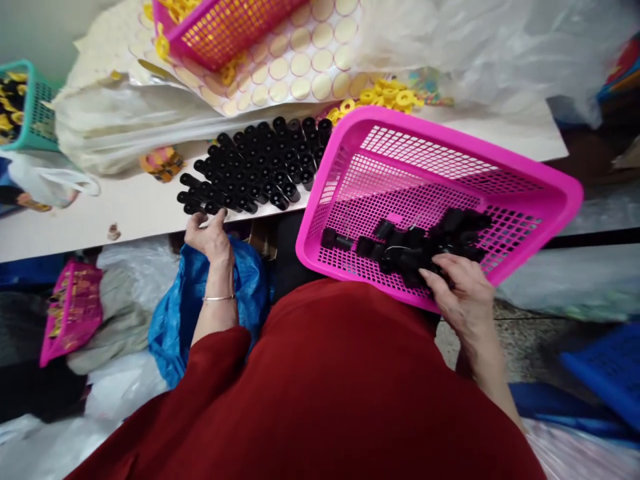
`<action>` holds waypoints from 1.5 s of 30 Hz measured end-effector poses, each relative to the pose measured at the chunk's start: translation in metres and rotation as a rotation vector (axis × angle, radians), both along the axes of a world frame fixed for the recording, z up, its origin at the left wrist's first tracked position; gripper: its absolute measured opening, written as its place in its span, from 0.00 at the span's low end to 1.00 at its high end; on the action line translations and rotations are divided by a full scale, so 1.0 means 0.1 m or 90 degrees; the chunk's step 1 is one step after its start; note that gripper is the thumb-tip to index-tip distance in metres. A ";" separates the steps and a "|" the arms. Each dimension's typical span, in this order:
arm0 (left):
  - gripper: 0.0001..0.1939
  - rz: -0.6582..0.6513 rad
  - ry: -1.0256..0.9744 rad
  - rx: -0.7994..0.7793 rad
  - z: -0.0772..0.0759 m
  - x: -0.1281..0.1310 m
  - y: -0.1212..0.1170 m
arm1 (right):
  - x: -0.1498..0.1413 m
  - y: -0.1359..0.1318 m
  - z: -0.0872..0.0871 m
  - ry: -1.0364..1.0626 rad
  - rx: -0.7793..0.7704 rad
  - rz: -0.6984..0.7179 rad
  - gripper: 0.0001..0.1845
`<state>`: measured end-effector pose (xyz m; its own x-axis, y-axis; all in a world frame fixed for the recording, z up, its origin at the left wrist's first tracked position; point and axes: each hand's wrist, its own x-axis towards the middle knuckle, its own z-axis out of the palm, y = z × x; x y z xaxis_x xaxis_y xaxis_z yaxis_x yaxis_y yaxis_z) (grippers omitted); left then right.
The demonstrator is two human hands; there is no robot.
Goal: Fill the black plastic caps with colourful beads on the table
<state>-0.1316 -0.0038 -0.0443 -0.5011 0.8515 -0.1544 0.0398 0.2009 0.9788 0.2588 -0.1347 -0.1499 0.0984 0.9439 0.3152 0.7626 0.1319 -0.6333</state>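
Many small black spool-like cylinders [265, 163] stand packed side by side on the white table. My left hand [213, 237] is at the front left edge of this group, its thumb and fingertips closed around the base of one black cylinder. A pink mesh basket [311, 223] rests tilted at the table's front edge, against my body. Inside it lies a loose heap of black cylinders [400, 243]. My right hand [463, 287] reaches over the basket's near rim, thumb and fingers pinching a black cylinder in the heap. Its fingers partly hide that piece.
Yellow rings [385, 97] lie behind the basket. Another pink basket [225, 33] stands on a sheet of round stickers [300, 65]. A small orange-and-black bundle [163, 163] sits left of the cylinders. A teal basket [37, 110] is far left; a blue bag [167, 327] hangs below the table.
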 end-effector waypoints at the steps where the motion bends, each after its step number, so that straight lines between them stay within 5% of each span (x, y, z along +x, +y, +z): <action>1: 0.12 -0.008 -0.001 0.012 0.00 0.03 -0.02 | -0.03 0.01 0.01 -0.035 -0.003 0.021 0.15; 6: 0.11 0.130 0.000 0.174 0.03 0.40 -0.24 | -0.20 0.11 0.04 -0.203 -0.063 0.127 0.21; 8: 0.15 0.047 -0.112 0.091 0.09 0.68 -0.33 | -0.23 0.14 0.02 -0.158 -0.069 0.106 0.20; 12: 0.22 -0.294 -0.393 -0.228 0.20 1.24 -0.38 | -0.18 0.15 0.05 0.330 -0.064 -0.038 0.28; 16: 0.16 -0.426 -0.524 -0.405 0.08 1.65 -0.30 | -0.09 0.10 0.19 0.831 -0.147 -0.061 0.21; 24: 0.04 -0.543 -0.560 -0.396 -0.19 2.11 -0.36 | -0.10 -0.02 0.17 1.044 -0.147 -0.071 0.11; 36: 0.12 -0.563 -0.527 -0.339 -0.32 2.22 -0.44 | -0.33 -0.05 0.43 0.887 -0.002 -0.166 0.18; 45: 0.24 -0.581 -0.401 -0.222 -0.33 2.24 -0.47 | -0.37 -0.07 0.35 0.646 0.107 -0.212 0.21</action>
